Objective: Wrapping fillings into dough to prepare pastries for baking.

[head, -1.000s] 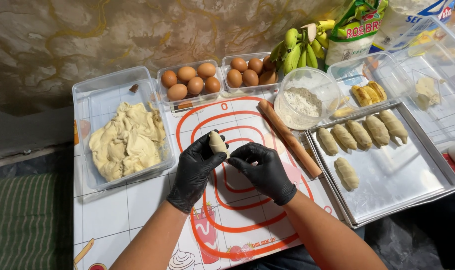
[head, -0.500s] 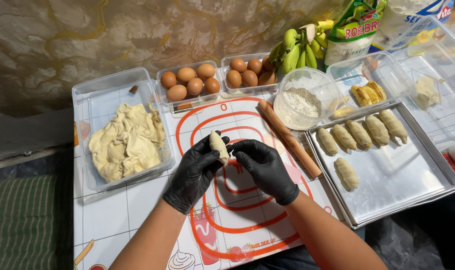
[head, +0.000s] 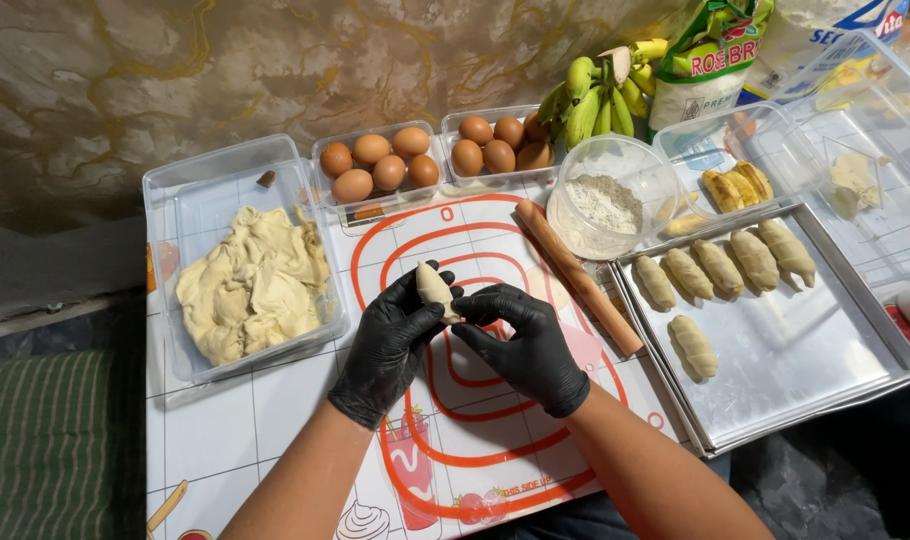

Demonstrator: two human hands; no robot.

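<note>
Both hands wear black gloves and meet over a white baking mat (head: 495, 440) with red rings. My left hand (head: 390, 345) cradles a small pale dough piece (head: 435, 288), which stands up from its fingers. My right hand (head: 520, 340) pinches the lower end of that same dough piece with its fingertips. A wooden rolling pin (head: 578, 277) lies on the mat just right of my hands.
A clear tub of raw dough (head: 250, 280) sits at the left. Two tubs of brown eggs (head: 380, 165) stand behind the mat. A bowl of flour (head: 605, 200), green bananas (head: 595, 95), and a metal tray (head: 805, 360) with several rolled dough pieces lie at the right.
The dough piece has turned more upright in my left hand, and my right hand's fingers have closed in on its lower end.
</note>
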